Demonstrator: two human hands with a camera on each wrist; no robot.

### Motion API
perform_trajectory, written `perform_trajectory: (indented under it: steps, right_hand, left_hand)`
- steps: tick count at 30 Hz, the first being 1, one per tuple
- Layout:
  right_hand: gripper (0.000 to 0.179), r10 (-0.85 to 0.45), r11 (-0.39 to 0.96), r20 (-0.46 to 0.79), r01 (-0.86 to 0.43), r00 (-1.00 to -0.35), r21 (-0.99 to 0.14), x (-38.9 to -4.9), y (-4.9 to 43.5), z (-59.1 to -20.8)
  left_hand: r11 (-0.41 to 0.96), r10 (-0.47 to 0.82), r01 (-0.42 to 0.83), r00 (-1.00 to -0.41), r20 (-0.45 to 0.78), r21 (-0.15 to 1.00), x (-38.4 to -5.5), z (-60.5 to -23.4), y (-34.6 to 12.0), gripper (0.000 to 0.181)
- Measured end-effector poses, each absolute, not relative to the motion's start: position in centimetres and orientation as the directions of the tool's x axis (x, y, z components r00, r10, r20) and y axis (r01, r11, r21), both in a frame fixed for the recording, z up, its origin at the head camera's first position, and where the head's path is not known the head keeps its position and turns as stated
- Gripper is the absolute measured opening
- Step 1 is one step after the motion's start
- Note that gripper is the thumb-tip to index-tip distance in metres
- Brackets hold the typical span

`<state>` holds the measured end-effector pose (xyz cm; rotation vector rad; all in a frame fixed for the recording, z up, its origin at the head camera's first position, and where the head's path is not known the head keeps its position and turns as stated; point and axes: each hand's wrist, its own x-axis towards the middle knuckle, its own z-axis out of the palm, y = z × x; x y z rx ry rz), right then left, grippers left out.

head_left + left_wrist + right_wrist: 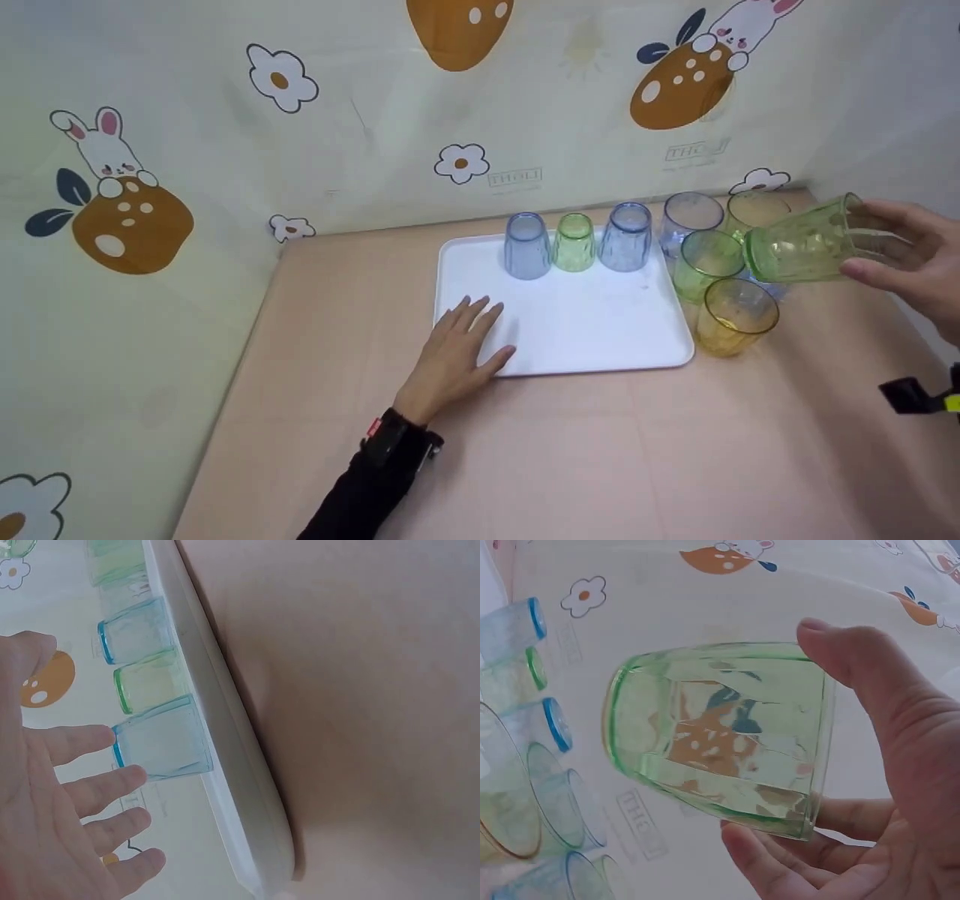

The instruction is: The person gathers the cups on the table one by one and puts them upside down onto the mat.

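Note:
My right hand (915, 259) holds a green glass (806, 244) by its rim end, thumb on one side and fingers on the other. The glass lies sideways in the air, its thick base toward the left. In the right wrist view the fluted wall of the green glass (727, 742) shows clearly. My left hand (454, 356), fingers spread, is over the front left edge of a white tray (577, 330). Along the tray's back stand a blue glass (527, 246), a small green glass (574, 241) and another blue glass (625, 236), all upside down.
Right of the tray, several glasses stand mouth up close together: an amber glass (727, 337) in front, a green glass (694, 277) behind it, a bluish glass (682, 225) farther back. One is partly hidden behind the held glass. A patterned cloth (375, 150) hangs behind the table (555, 457).

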<state>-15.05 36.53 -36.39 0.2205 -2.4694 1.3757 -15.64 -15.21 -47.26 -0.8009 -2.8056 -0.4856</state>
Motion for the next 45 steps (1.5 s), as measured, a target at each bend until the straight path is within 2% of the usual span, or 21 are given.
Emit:
perform_trajectory:
  steps: [4,6,9,12,14,16,20,26,34,40,45]
  right_hand:
    - [0.072,0.063,0.503,0.280,-0.212,-0.958,-0.838,-15.2,34.7,-36.4]
    - [0.070,0.071,0.430,0.266,-0.211,-0.961,-0.878,-15.5,33.9,-36.5]
    - [0.060,0.049,0.126,0.277,-0.269,-0.960,-0.955,-15.9,32.6,-36.8]
    - [0.048,-0.018,-0.276,0.291,-0.275,-0.956,-0.921,-16.1,31.1,-37.3]
    - [0.041,-0.049,-0.422,0.288,-0.242,-0.956,-0.874,-16.3,29.8,-37.7]
    - [0.034,-0.083,-0.510,0.281,-0.201,-0.956,-0.836,-16.4,28.7,-38.2]
    - [0.031,-0.094,-0.533,0.229,-0.145,-0.969,-0.834,-16.6,26.3,-39.2]
    - [0.051,-0.153,-0.545,0.152,-0.045,-0.977,-0.837,-16.5,23.4,-40.6]
    - [0.074,-0.260,-0.546,0.105,0.057,-0.960,-0.836,-15.9,20.5,-41.8]
    - [0.080,-0.306,-0.560,0.093,0.100,-0.948,-0.823,-15.3,19.0,-42.7]
    - [0.081,-0.342,-0.557,0.088,0.127,-0.936,-0.821,-14.9,17.8,-43.3]
  left_hand:
    - [0.807,0.476,0.528,-0.847,0.237,0.265,-15.7,-47.1,-15.1,0.067]
    - [0.809,0.471,0.518,-0.854,0.221,0.278,-15.6,-47.0,-15.0,0.067]
    - [0.808,0.462,0.501,-0.866,0.193,0.311,-15.5,-46.9,-14.8,0.067]
    - [0.794,0.457,0.484,-0.874,0.164,0.367,-15.4,-46.7,-14.6,0.069]
    - [0.781,0.455,0.475,-0.877,0.152,0.405,-15.4,-46.7,-14.4,0.072]
    - [0.768,0.450,0.464,-0.881,0.144,0.442,-15.3,-46.5,-14.2,0.075]
    - [0.731,0.444,0.463,-0.881,0.165,0.502,-15.2,-46.2,-13.7,0.079]
    - [0.606,0.439,0.507,-0.856,0.273,0.614,-15.4,-45.7,-12.7,0.080]
    - [0.257,0.391,0.508,-0.833,0.392,0.822,-15.3,-44.5,-11.1,0.082]
    - [0.047,0.393,0.467,-0.821,0.414,0.883,-14.7,-43.6,-9.9,0.086]
    - [-0.024,0.404,0.441,-0.817,0.412,0.897,-14.4,-43.5,-9.0,0.090]
